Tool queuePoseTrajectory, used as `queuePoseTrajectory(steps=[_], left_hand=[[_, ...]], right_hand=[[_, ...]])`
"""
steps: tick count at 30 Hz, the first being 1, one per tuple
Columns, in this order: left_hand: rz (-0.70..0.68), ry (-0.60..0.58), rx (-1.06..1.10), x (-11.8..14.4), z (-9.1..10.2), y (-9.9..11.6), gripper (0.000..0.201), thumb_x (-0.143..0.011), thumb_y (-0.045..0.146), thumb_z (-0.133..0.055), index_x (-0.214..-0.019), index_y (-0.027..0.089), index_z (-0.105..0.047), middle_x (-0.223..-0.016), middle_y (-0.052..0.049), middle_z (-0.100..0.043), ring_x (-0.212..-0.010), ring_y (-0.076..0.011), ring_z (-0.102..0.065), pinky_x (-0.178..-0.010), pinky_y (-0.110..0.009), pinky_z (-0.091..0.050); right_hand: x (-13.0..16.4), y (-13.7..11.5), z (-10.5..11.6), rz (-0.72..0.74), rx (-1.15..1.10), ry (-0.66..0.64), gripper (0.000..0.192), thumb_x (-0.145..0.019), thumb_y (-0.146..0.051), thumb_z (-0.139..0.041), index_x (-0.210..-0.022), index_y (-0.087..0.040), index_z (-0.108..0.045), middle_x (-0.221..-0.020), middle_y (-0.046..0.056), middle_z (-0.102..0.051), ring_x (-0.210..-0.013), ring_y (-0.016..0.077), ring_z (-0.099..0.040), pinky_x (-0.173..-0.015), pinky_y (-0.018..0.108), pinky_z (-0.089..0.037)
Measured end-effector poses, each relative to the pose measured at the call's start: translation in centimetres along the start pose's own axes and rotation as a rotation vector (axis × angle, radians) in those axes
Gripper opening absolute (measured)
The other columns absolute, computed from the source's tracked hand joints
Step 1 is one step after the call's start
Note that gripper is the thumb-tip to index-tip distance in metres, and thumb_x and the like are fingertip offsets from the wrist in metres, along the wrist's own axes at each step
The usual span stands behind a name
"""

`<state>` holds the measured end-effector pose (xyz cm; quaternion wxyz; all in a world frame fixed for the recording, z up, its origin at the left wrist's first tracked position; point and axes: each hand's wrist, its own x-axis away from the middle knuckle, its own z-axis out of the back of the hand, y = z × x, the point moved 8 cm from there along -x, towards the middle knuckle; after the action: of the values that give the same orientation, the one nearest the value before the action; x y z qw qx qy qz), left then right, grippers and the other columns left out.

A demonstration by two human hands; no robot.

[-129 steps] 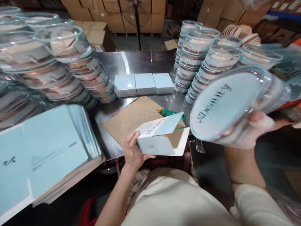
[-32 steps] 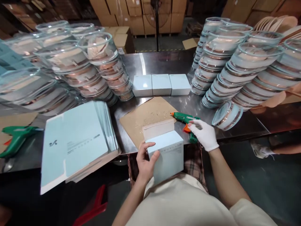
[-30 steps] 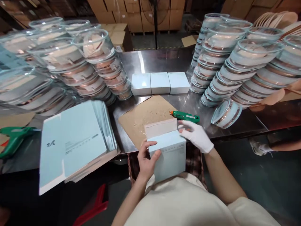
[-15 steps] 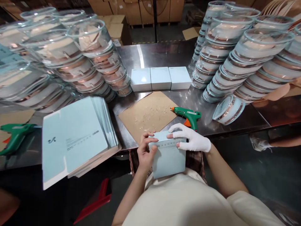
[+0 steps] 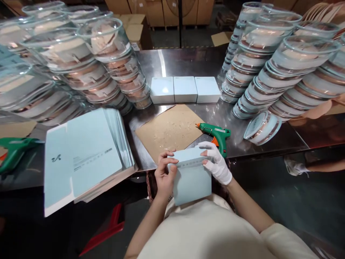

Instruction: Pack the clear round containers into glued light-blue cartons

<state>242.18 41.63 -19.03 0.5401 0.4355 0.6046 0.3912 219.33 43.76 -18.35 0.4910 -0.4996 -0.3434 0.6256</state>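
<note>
A pale blue cardboard box [image 5: 192,185] is held against my body at the table's front edge. My bare left hand [image 5: 165,172] grips its left end, thumb on the near face and fingers over the top. At the right end, my right hand [image 5: 217,163], in a white glove with bare fingertips, pinches the upper edge. Just beyond the box lies a brown cardboard sheet [image 5: 169,126] with bits of dried glue. A green glue gun [image 5: 219,133] rests at the sheet's right corner, its orange nozzle pointing left.
Three closed pale blue boxes [image 5: 185,88] stand in a row behind the sheet. Flat printed box blanks [image 5: 91,151] are piled at left, beside another green glue gun [image 5: 16,153]. Tall stacks of clear round containers [image 5: 129,68] flank both sides. One container [image 5: 262,127] lies tilted at right.
My right hand has shifted from lying across the box top to its right end. The left hand keeps its grip. The view has moved slightly.
</note>
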Motion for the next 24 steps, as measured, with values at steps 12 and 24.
queuePoseTrajectory(steps=[12,24], left_hand=[[0.031,0.376,0.206,-1.0,4.9,-1.9,0.089,-0.083,0.085,-0.066,-0.156,0.046,-0.034,-0.160,-0.012,-0.047,-0.156,-0.0287,-0.041,-0.112,-0.047,-0.054],[-0.145,0.238,-0.031,2.1,6.8,1.1,0.076,-0.091,0.062,-0.076,-0.155,0.033,-0.047,-0.139,-0.015,-0.066,-0.126,-0.0282,-0.069,-0.105,-0.045,-0.059]], right_hand=[[-4.8,1.3,1.4,-0.274,-0.111,0.128,0.092,-0.090,-0.061,-0.072,-0.164,-0.030,-0.029,-0.148,0.013,-0.056,-0.129,0.0274,-0.064,-0.113,0.044,-0.054],[-38.1,5.8,-5.1,-0.422,0.267,0.290,0.059,-0.110,-0.050,-0.039,-0.158,-0.016,-0.040,-0.144,0.015,-0.065,-0.116,0.0210,-0.066,-0.100,0.037,-0.057]])
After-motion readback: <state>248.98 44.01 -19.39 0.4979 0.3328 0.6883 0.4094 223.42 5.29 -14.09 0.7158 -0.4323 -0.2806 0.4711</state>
